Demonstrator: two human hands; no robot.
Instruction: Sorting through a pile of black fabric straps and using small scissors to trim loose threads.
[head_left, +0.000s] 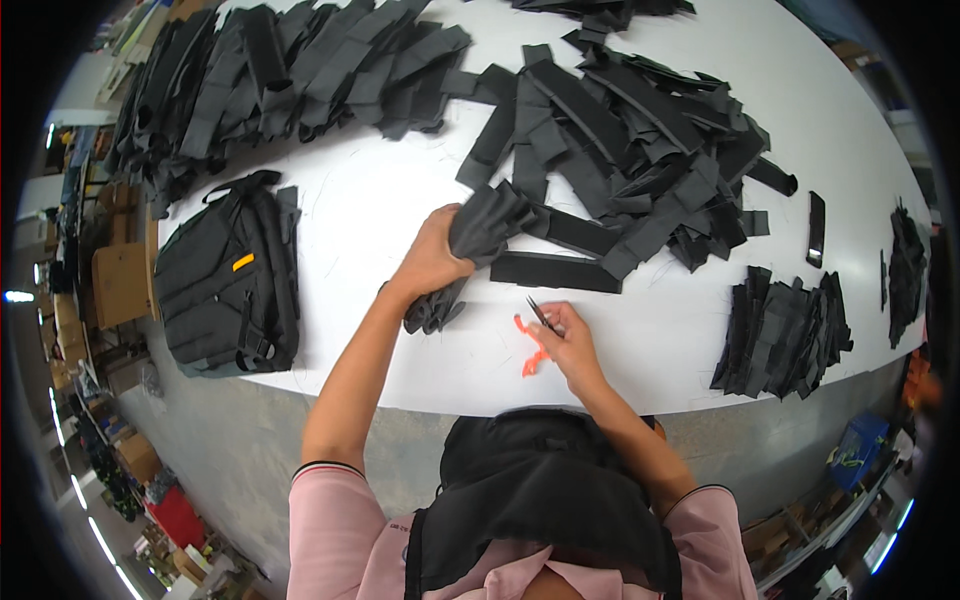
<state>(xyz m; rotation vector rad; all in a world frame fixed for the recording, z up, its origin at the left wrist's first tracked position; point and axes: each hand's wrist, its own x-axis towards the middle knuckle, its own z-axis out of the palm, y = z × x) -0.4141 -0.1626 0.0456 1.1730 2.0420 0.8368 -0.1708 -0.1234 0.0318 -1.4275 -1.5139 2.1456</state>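
My left hand (pixel 435 252) is closed round the middle of a bundle of black fabric strips (pixel 490 222), whose ends stick out on both sides of the fist. Lower right of it, my right hand (pixel 572 348) grips a pair of small thread snips (pixel 539 314), with the dark pointed tips facing up and left. A crumpled orange strip (pixel 534 366) shows beside the right fingers; whether they touch it I cannot tell. Just beyond the hands, a single black strip (pixel 556 271) lies flat on the white table (pixel 350 215).
A large loose heap of black strips (pixel 640 150) lies ahead, and an overlapping row of strips (pixel 300 75) at the far left. A black backpack (pixel 225 290) rests on the left. On the right are a strip stack (pixel 785 335), a dark flat object (pixel 816 230) and another pile (pixel 905 270).
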